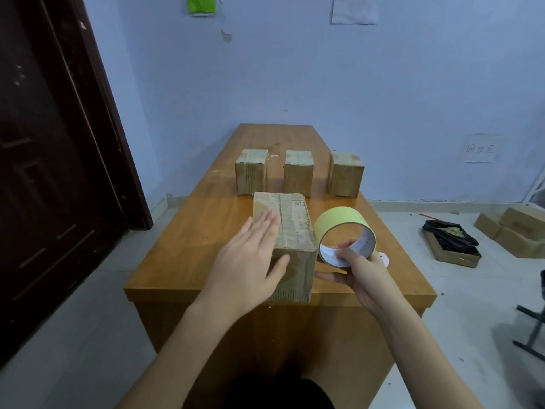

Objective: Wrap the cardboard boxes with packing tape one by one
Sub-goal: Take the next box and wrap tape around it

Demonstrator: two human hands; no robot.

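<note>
**Flat palm on the box, tape roll in the other hand**

From the head view, we see our left hand (250,261) spread flat, fingers straight, its grip released and grasping nothing; the palm lies over the near left top edge of the cardboard box (290,243), the thumb across the box's near end face. Our right hand (358,273) has its grip closed round the tape roll (343,237): the thumb hooks inside the white core and the fingers curl under the rim.

The box lies on the worktop (188,231) near its front edge, its long axis running away from us toward the wall. The yellow roll sits just beside the box's right side, its open core facing us and slightly right.

Farther back, three smaller boxes (298,172) stand upright in a row across the worktop, apart from one another.
</note>
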